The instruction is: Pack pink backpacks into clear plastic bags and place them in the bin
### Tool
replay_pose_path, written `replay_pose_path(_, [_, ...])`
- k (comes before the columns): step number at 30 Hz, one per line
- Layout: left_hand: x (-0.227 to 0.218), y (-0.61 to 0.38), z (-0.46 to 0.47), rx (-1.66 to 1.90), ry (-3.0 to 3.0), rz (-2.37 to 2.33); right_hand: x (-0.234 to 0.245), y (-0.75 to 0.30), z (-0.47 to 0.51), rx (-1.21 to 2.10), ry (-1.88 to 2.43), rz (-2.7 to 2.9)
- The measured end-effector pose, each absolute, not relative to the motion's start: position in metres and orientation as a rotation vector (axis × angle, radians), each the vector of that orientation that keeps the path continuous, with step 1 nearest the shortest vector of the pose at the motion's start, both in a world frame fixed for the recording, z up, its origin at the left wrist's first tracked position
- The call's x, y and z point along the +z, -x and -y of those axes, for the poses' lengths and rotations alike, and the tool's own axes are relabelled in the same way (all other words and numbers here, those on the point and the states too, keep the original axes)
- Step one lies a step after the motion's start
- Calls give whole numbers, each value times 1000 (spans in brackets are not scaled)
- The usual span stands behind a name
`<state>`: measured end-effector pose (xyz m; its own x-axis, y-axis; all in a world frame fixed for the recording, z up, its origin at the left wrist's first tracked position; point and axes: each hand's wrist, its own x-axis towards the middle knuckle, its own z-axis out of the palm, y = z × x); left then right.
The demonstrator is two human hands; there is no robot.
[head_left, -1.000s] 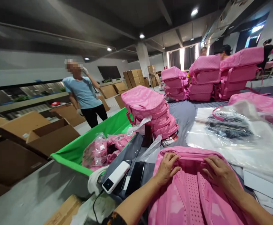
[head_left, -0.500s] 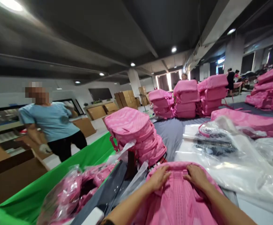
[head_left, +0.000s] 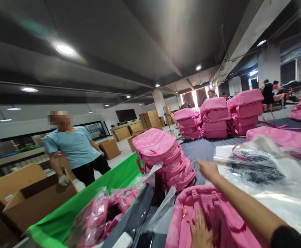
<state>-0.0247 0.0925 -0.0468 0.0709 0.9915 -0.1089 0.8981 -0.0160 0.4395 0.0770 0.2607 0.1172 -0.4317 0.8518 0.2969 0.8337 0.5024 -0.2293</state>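
Observation:
My left hand (head_left: 200, 231) lies on a pink backpack (head_left: 191, 220) at the bottom of the view, fingers spread against its padded back and holding nothing. My right hand (head_left: 208, 170) is off the backpack, stretched forward with open fingers above the edge of a clear plastic sheet (head_left: 253, 193). Black straps (head_left: 255, 168) lie under that plastic, just beyond the hand. To the left of my hands stands a tilted stack of pink backpacks (head_left: 160, 155). The backpack's lower part is cut off by the frame.
A green-lined bin (head_left: 88, 182) holding pink backpacks in plastic (head_left: 104, 215) lies left. A person in a blue T-shirt and white gloves (head_left: 74, 151) stands beyond it. Stacked pink backpacks (head_left: 214, 117) sit on a grey mat (head_left: 204, 150); cardboard boxes (head_left: 29, 196) are at far left.
My right hand has lifted off the backpack and reached forward. My left hand now sits lower in the view. The whole view has tilted, and the blue-shirted person has lowered their raised arm.

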Motion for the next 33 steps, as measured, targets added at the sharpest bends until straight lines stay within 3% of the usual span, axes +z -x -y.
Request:
replay_pose_path(4, [-13, 25, -79, 421, -2004, -1735, 151, -82, -300, 188, 1353, 2489])
replay_pose_path(13, [-22, 29, -95, 516, -1993, -1672, 33, -180, -279, 86, 1559, 2696])
replay_pose_path(22, [-28, 27, -140, 529, -2031, -1700, 26, -164, -331, -114, 1616, 2710])
replay_pose_path(26, [-35, 21, -147, 621, -2082, -1830, 12, -180, -261, -215, 1459, 2652])
replay_pose_path(30, [-36, 17, -147, 750, -2049, -1988, -23, -179, -141, -190, 965, 2598])
replay_pose_path(33, [-23, 21, -137, 801, -1993, -2009, -42, -164, -81, -118, 942, 2677])
